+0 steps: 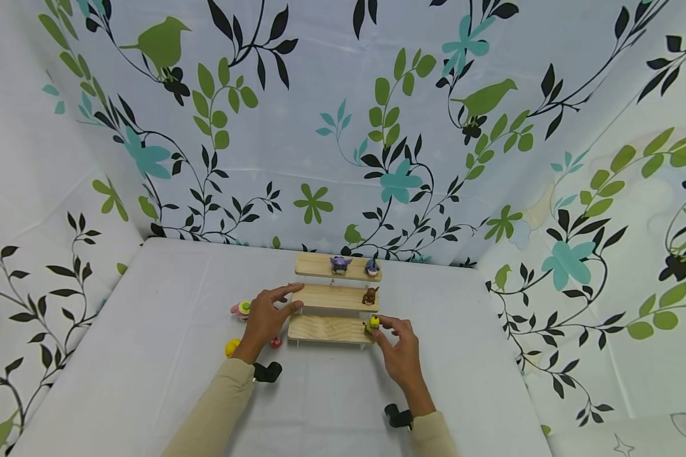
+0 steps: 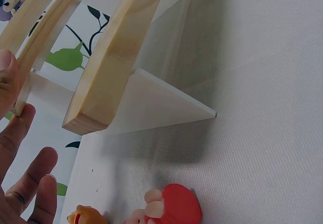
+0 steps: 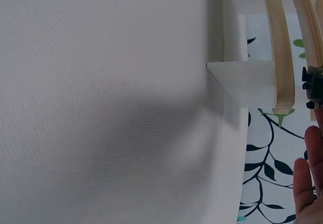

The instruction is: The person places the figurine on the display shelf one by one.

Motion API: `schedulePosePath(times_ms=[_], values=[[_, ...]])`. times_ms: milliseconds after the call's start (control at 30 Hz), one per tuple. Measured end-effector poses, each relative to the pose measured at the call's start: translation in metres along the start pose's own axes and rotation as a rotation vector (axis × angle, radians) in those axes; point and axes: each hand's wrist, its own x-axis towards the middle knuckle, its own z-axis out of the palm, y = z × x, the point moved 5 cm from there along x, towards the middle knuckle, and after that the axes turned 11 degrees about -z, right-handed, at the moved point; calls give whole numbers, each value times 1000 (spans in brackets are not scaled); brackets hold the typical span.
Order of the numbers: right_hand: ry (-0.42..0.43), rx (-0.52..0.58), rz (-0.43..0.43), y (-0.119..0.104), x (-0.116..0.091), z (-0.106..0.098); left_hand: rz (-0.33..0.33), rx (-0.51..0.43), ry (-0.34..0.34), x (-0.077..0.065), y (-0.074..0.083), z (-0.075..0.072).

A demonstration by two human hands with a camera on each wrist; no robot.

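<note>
A three-tier wooden display shelf (image 1: 326, 329) stands on the white-covered table. At its left end my left hand (image 1: 265, 319) holds the middle tier between thumb and fingers; the left wrist view shows the fingertips against that board's end. My right hand (image 1: 401, 355) pinches a small yellow-and-green figurine (image 1: 372, 324) at the right end of the bottom tier. In the right wrist view only a dark part of the figurine (image 3: 315, 87) shows at the edge. A brown figurine (image 1: 369, 296) sits on the middle tier's right end. Up on the top tier are a purple figurine (image 1: 340, 264) and a blue-grey one (image 1: 372, 267).
Left of the shelf, around my left forearm, lie a pink figurine with a green-yellow top (image 1: 241, 310), a yellow-orange figurine (image 1: 232, 347) and a red-and-pink one (image 2: 176, 204). White triangular supports (image 2: 166, 103) hold the boards. A leaf-patterned cloth (image 1: 343, 127) hangs behind.
</note>
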Motion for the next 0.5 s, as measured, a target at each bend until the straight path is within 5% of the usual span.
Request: schedulePosePath(times_ms=[500], values=[[-21, -14, 4, 4, 0, 5, 12, 0, 12, -1, 1, 0]])
